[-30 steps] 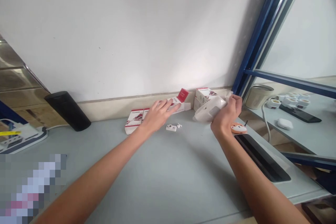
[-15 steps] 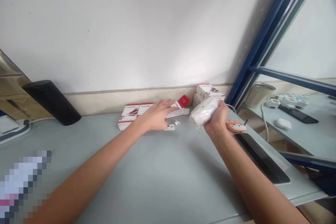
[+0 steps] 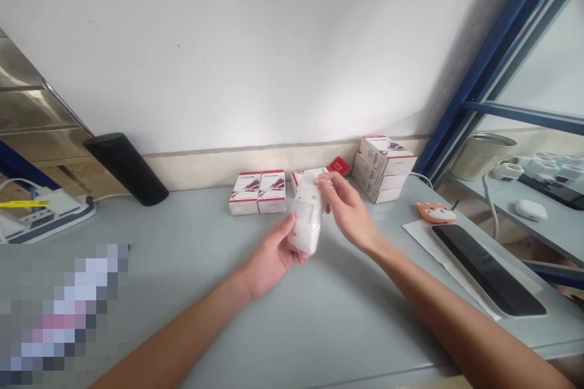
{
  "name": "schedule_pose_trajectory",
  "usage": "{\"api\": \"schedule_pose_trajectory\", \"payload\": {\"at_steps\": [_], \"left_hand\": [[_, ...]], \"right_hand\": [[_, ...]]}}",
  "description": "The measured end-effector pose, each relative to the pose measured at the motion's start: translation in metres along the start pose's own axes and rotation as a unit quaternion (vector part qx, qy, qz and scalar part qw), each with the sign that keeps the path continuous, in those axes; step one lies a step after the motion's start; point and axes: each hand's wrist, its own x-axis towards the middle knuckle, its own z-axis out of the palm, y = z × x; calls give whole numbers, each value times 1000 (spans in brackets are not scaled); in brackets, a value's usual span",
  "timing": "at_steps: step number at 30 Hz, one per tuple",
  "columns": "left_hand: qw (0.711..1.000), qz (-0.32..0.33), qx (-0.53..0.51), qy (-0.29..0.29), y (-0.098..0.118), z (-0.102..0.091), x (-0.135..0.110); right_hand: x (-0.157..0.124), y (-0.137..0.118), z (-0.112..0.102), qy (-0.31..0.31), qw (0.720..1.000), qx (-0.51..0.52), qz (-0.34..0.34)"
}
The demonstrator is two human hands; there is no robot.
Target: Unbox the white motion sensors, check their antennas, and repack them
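Both my hands hold a white object wrapped in a clear plastic bag (image 3: 306, 219) over the middle of the grey table (image 3: 292, 316). My left hand (image 3: 269, 258) cups its lower end from the left, fingers curled round it. My right hand (image 3: 347, 209) pinches the top of the bag from the right. Two red-and-white boxes (image 3: 258, 192) lie side by side just behind the hands by the wall. An opened box with a red flap (image 3: 335, 168) lies behind the bag, partly hidden.
A stack of red-and-white boxes (image 3: 382, 168) stands at the back right. An orange fox-shaped item (image 3: 435, 213) and a dark tablet (image 3: 487, 268) lie at the right. A black cylinder (image 3: 125, 168) leans at the back left. A blue frame (image 3: 483, 67) borders a second table with white parts.
My right hand has carried the bagged white object from the back right to the table's middle. My left hand left the boxes and took hold of its lower end. The view shifted.
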Motion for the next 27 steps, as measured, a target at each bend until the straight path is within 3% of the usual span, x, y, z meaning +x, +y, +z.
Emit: {"api": "schedule_pose_trajectory", "payload": {"at_steps": [3, 8, 11, 13, 16, 18, 20, 22, 25, 27], "left_hand": [[999, -14, -32, -24, 2, -1, 2], [997, -28, 5, -65, 0, -3, 0], [997, -38, 25, -70, 2, -5, -1], [997, -43, 30, -58, 4, -4, -1], [999, -34, 23, -36, 7, -1, -4], [999, -23, 16, -16, 9, 2, -6], [1000, -12, 7, 14, 10, 4, -6], [999, -4, -2, 49, 9, 4, -5], [996, 9, -14, 84, 9, 3, -2], [995, 13, -22, 93, 9, 2, -1]], "right_hand": [[4, -6, -11, 7, 999, -11, -38], [9, -3, -17, 36, 998, 26, -39], [15, -3, -23, 102, 993, 36, -50], [21, -5, -31, 203, 974, 24, -101], [27, -7, -44, 358, 909, -27, -212], [26, -6, -48, 384, 878, -103, -266], [23, -2, -46, 332, 876, -199, -289], [18, 5, -40, 221, 886, -297, -277], [12, 20, -31, 24, 888, -410, -207], [11, 32, -29, -70, 875, -451, -159]]}}
